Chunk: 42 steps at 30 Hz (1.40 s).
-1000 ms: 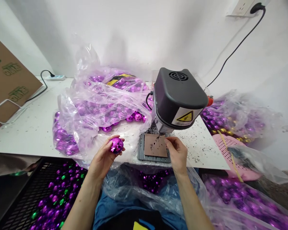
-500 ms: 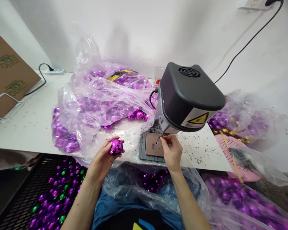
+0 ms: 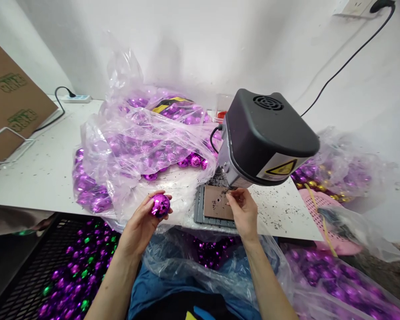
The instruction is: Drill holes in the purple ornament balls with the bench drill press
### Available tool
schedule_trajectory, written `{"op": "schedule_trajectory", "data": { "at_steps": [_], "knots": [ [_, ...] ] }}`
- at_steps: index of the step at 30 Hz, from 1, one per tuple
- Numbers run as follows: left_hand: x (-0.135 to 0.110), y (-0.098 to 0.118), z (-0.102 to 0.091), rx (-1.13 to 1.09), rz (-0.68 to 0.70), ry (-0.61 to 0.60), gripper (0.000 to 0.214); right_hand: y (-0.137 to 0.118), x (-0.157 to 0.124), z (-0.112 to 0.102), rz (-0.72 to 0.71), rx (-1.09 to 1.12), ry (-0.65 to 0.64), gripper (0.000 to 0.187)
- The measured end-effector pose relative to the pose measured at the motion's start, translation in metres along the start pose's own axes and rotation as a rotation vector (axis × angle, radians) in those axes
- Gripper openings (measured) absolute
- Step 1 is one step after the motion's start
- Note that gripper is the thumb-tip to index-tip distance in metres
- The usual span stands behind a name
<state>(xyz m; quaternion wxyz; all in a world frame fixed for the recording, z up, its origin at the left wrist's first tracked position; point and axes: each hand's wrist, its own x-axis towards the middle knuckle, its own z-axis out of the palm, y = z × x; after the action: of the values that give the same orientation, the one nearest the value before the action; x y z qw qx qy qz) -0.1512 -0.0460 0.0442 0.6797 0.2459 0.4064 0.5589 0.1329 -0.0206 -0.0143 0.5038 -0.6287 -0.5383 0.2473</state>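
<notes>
My left hand [image 3: 140,224] is closed round a shiny purple ball [image 3: 160,205], held just in front of the table's near edge. My right hand [image 3: 243,211] rests over the brown plate [image 3: 216,202] of a small bench drill [image 3: 266,135], its fingertips pinched together under the black drill head. What the pinched fingers hold is too small to make out. A clear plastic bag [image 3: 136,146] full of purple balls lies on the white table [image 3: 43,173], just behind my left hand.
A black crate [image 3: 63,271] of purple and green balls sits below left. More bagged purple balls lie at the right [image 3: 333,171] and lower right [image 3: 336,280], with a pink basket [image 3: 326,209]. A cardboard box [image 3: 10,102] leans at far left. Black shavings speckle the table.
The view shifted slightly, so the drill head sits further right in the picture. My right hand moved forward under the drill head and its fingers pinched. My left hand still holds the purple ball.
</notes>
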Motion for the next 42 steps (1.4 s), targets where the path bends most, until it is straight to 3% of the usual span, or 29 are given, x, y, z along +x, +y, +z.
{"op": "schedule_trajectory", "data": {
  "at_steps": [7, 12, 15, 18, 21, 23, 25, 29, 34, 38, 42],
  "knots": [
    [-0.001, -0.003, -0.004, -0.011, -0.015, 0.004, 0.041, 0.002, -0.001, 0.008, -0.079, -0.083, 0.021, 0.041],
    [-0.002, -0.002, -0.01, -0.02, -0.03, 0.017, 0.042, 0.019, -0.011, 0.006, -0.154, -0.212, 0.028, 0.041],
    [-0.001, -0.002, -0.015, -0.012, -0.034, 0.012, 0.041, 0.032, -0.013, -0.011, -0.149, -0.29, 0.048, 0.042],
    [0.0, -0.002, -0.017, -0.012, -0.033, 0.0, 0.041, 0.039, 0.003, -0.042, -0.116, -0.371, 0.125, 0.043],
    [0.001, -0.002, -0.015, -0.017, -0.036, -0.014, 0.041, 0.035, 0.025, -0.072, -0.097, -0.44, 0.158, 0.043],
    [0.0, -0.001, -0.012, -0.02, -0.039, -0.015, 0.041, 0.025, 0.031, -0.08, -0.106, -0.449, 0.13, 0.042],
    [0.0, -0.001, -0.01, -0.023, -0.041, -0.009, 0.041, 0.01, 0.029, -0.074, -0.125, -0.414, 0.082, 0.039],
    [0.0, -0.002, -0.008, -0.018, -0.041, -0.002, 0.041, -0.016, 0.017, -0.035, -0.156, -0.28, 0.0, 0.037],
    [0.001, -0.001, -0.01, -0.004, -0.043, -0.005, 0.043, -0.012, 0.016, 0.003, -0.184, -0.224, 0.065, 0.04],
    [-0.003, 0.001, -0.016, -0.016, -0.025, 0.025, 0.043, 0.007, 0.004, 0.004, -0.227, -0.237, 0.034, 0.041],
    [-0.007, 0.002, -0.021, -0.013, -0.038, 0.043, 0.043, 0.004, -0.005, -0.012, -0.228, -0.244, 0.019, 0.04]
  ]
}}
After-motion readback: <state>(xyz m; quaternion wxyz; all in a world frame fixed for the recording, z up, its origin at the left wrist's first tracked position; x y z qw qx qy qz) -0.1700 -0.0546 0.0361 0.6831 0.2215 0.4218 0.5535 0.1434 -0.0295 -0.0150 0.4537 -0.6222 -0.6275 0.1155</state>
